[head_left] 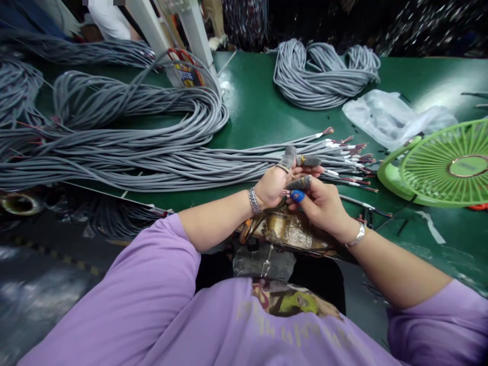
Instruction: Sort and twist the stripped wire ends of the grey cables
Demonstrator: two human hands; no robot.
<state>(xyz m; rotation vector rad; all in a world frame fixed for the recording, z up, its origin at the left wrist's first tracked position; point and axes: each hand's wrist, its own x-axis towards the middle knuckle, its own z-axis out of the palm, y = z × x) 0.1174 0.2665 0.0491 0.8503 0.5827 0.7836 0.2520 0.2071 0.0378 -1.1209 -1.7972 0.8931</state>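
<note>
My left hand (272, 184) is partly curled in front of the cable ends, grey covers on its thumb and a finger. What its curled fingers hold is hidden. Close against it, my right hand (324, 206) pinches with a blue-covered thumb and a grey-covered finger. Small pinkish wire ends (285, 193) show at that pinch, between both hands. Just beyond lie many grey cables (229, 162), their stripped ends (354, 152) fanned out with coloured wires and white bands. One separate cable end (360, 203) lies to the right of my right hand.
A green fan (450, 162) stands at the right on the green table (244, 112). Behind are a coiled grey cable bundle (324, 76) and a clear plastic bag (392, 117). A white post (196, 35) rises at the back. A brown, taped device (293, 229) sits below my hands.
</note>
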